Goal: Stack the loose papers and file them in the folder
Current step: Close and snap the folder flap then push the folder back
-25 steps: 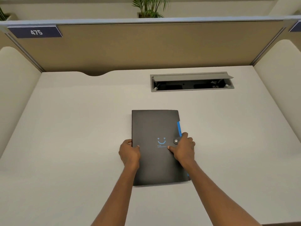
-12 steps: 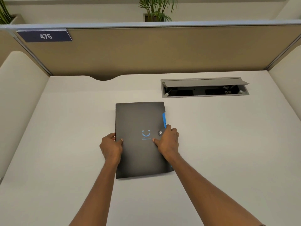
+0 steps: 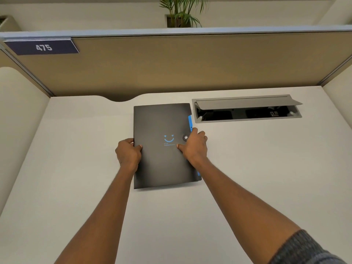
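Observation:
A black folder with a blue smiley print lies closed and flat on the white desk, its snap button at the right edge. Blue tabs stick out along its right side. My left hand grips the folder's left edge, thumb on top. My right hand grips the right edge beside the snap button, thumb pressed on the cover. No loose papers are in view.
A grey cable hatch stands open in the desk just right of the folder's far corner. A tan partition with a "475" label closes off the back; cream side panels flank the desk. A potted plant stands behind.
Both hands have slid the closed folder away from me across the desk, toward the partition; its far right corner now lies beside the cable hatch. The grip is unchanged.

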Motion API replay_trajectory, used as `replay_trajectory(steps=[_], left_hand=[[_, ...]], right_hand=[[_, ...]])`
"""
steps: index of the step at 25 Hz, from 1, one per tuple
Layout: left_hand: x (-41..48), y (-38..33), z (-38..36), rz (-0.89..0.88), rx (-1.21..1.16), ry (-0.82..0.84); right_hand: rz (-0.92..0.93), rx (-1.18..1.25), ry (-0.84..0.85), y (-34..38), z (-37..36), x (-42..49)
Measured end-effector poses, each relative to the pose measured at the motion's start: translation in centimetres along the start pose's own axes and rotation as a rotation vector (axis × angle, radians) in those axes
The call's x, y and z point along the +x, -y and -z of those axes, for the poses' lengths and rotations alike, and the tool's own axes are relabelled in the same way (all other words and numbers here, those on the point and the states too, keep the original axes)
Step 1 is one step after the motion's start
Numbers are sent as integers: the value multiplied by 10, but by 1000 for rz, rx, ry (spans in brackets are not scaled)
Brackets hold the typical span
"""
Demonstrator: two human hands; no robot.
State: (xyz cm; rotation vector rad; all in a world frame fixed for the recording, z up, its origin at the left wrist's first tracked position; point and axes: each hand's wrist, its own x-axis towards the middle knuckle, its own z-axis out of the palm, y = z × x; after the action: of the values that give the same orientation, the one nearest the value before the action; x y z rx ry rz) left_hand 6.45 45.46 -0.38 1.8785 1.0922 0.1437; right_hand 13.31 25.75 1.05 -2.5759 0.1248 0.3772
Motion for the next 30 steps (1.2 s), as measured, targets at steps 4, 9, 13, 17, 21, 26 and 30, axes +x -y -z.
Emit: replay_trajectory(steps=[4,9,13,17,21,26,30], left_hand=[[35,-21,-8,-31,10,12],[66,-37,-19,-89,76,24],[78,-40,-27,-109,120,32],[80,-35,-32,-99,163,34],[74,-31,-34,-134,216,17],[51,-29,-36,-233,381,-67],[30,-18,-39,-349,424,-93]], right_hand=[[2,1,-18,14,0,35],[-5,15,-20,24,-3,69],[-8,0,1,26,-9,85],[-14,-34,33,23,-16,86],[14,-85,30,16,-20,77],[203,-351,-94,13,-21,55],[352,-451,-150,10,-27,32]])
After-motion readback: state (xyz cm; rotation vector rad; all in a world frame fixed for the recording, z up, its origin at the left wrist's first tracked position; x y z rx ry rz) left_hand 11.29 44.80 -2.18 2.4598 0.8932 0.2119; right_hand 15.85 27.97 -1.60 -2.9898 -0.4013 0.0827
